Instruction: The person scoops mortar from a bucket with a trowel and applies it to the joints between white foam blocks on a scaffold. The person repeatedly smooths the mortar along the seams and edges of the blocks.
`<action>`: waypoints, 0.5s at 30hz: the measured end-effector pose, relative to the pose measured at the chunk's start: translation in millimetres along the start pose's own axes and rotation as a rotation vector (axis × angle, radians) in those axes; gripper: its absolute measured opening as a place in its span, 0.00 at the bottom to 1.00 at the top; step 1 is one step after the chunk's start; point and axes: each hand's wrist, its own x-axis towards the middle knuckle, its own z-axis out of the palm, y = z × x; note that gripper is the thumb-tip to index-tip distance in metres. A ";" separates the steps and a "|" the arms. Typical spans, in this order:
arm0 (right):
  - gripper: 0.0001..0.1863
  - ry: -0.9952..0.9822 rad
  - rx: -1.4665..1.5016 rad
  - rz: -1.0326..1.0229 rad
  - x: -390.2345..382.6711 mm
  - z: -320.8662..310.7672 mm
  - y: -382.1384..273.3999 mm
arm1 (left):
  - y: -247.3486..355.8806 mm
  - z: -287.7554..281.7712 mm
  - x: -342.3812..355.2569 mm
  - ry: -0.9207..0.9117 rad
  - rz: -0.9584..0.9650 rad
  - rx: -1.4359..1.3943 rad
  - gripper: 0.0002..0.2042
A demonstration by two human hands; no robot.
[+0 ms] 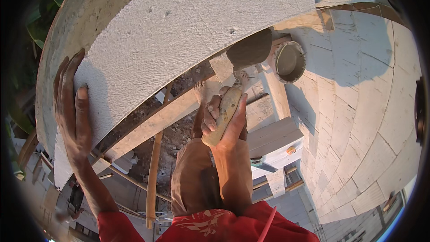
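Just above my red shirt point(286, 229) & tan shorts point(187, 175), my R hand point(226, 116) is wrapped round the wooden handle of a trowel point(250, 50). Its grey blade points away from me, by the edge of the rough white wall surface point(179, 31); can't tell if they touch. L hand point(72, 103) lies on that surface at the far L w/ thumb apart from fingers, gripping nothing, fingertips near the grey band point(96, 9) along its outer rim. Below, my bare feet point(200, 90) show either side of the trowel, nr a long wood plank point(148, 130). R of the blade: round bucket point(291, 81) w/ grey mix inside. Beyond, pale block wall point(367, 121) on the R.
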 end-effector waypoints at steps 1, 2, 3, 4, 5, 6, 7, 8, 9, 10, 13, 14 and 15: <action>0.29 -0.050 -0.005 -0.049 9.8 -2.7 -5.6 | -0.1 0.2 0.0 0.006 0.007 -0.011 0.27; 0.29 -0.055 -0.003 -0.056 16.8 -4.9 -10.4 | -0.4 0.0 -0.3 0.004 0.009 -0.009 0.27; 0.29 -0.058 0.000 -0.062 22.8 -6.5 -14.5 | -0.5 0.1 -0.3 0.001 0.008 0.004 0.26; 0.29 -0.059 0.003 -0.066 27.2 -7.4 -16.8 | -0.7 0.5 -0.2 0.008 0.016 -0.011 0.26; 0.29 -0.073 0.004 -0.064 31.2 -7.6 -17.7 | -0.9 0.8 0.0 0.015 0.021 -0.016 0.26; 0.29 -0.087 0.004 -0.063 33.5 -7.3 -18.2 | -1.0 1.2 0.0 0.020 0.021 -0.012 0.26; 0.29 -0.113 -0.003 -0.063 33.9 -6.6 -17.3 | -1.1 1.3 -0.3 0.016 0.027 -0.019 0.26; 0.29 -0.107 0.005 -0.063 34.5 -5.8 -16.4 | -1.1 1.1 -0.4 0.012 0.027 -0.015 0.26; 0.29 -0.113 0.004 -0.063 34.5 -4.8 -14.9 | -1.4 0.6 -0.5 0.006 0.021 -0.001 0.26; 0.29 -0.100 0.009 -0.063 35.3 -3.9 -13.5 | -1.3 0.0 -0.6 0.003 0.024 -0.004 0.26; 0.28 -0.078 0.018 -0.049 39.7 -2.2 -8.2 | -0.7 -1.1 -0.7 -0.006 0.020 0.002 0.26; 0.28 -0.060 -0.018 -0.052 41.8 -1.9 -5.8 | -0.9 -1.0 0.1 -0.003 0.022 -0.004 0.26; 0.29 -0.042 -0.055 -0.056 44.3 -1.8 -2.9 | -0.9 -0.7 0.8 -0.002 0.020 0.001 0.26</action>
